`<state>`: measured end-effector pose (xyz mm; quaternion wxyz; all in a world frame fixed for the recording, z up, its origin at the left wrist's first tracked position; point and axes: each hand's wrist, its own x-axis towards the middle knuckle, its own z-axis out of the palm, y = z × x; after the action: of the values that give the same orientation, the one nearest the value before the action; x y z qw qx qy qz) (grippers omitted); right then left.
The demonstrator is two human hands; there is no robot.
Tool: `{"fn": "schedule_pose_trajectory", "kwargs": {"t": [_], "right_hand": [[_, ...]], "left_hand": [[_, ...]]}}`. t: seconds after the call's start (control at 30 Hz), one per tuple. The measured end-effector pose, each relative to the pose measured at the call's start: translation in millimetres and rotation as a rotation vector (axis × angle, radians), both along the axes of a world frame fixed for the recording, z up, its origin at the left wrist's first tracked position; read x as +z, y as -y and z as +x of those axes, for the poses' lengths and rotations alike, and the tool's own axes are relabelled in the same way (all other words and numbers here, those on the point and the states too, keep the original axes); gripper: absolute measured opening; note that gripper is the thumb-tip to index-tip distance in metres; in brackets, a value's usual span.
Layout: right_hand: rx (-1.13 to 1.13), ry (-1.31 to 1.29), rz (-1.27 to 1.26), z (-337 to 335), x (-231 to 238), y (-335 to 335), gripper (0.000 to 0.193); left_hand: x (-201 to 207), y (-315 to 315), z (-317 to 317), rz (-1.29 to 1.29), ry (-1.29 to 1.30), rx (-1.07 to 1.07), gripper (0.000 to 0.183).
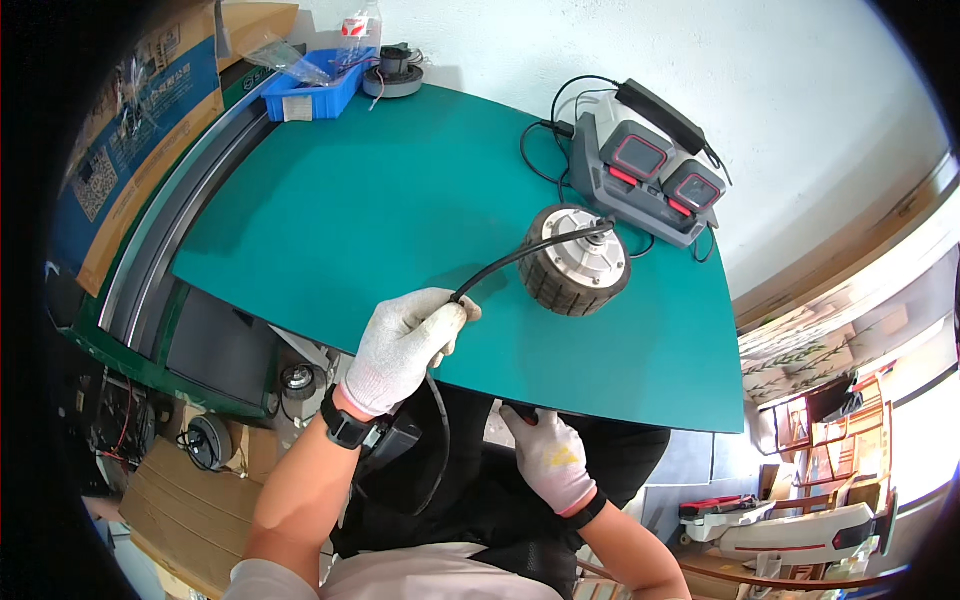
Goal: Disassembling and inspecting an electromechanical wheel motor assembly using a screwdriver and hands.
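Observation:
My left hand, in a white knit glove, is closed around a black cable above the front edge of the green table. That cable runs up to the axle of a hub motor wheel, which lies on its side with its silver face up and a black treaded tyre around it. Below my left hand the cable's other end hangs down over my lap. My right hand, also gloved, is low at the table's front edge. Its fingers close on a small dark thing, mostly hidden, that I cannot make out.
On the green tabletop a grey battery charger with two battery packs and loose cords stands at the back right. At the back left are a blue bin, a small motor and a plastic bottle. Cardboard boxes stand left.

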<state>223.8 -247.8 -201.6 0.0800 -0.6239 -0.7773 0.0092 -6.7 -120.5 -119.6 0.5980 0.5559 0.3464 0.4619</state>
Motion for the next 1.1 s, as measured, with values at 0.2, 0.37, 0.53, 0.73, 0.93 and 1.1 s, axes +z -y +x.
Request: {"fn": "schedule_pose_trajectory", "kwargs": {"t": [0.2,0.37,0.53,0.73,0.93,1.1], "right_hand": [[-0.036,-0.008,-0.030,-1,-7,-2,0.050],[-0.022,0.008,-0.004,-7,-3,0,0.046],[-0.003,-0.012,0.054,4,2,3,0.040],[0.025,-0.017,0.029,-3,-2,-7,0.038],[0.008,-0.022,0.022,5,-1,12,0.041],[-0.012,-0.004,0.025,0,-9,4,0.041]], "left_hand": [[1,1,4,0.020,-0.015,0.013,0.028],[1,2,2,0.022,-0.003,0.015,0.028],[-1,0,5,0.002,-0.016,0.011,0.027],[0,-1,2,-0.002,-0.007,0.008,0.027],[2,3,1,0.016,-0.008,0.010,0.028],[-3,-1,3,0.041,-0.019,-0.004,0.029]]}}
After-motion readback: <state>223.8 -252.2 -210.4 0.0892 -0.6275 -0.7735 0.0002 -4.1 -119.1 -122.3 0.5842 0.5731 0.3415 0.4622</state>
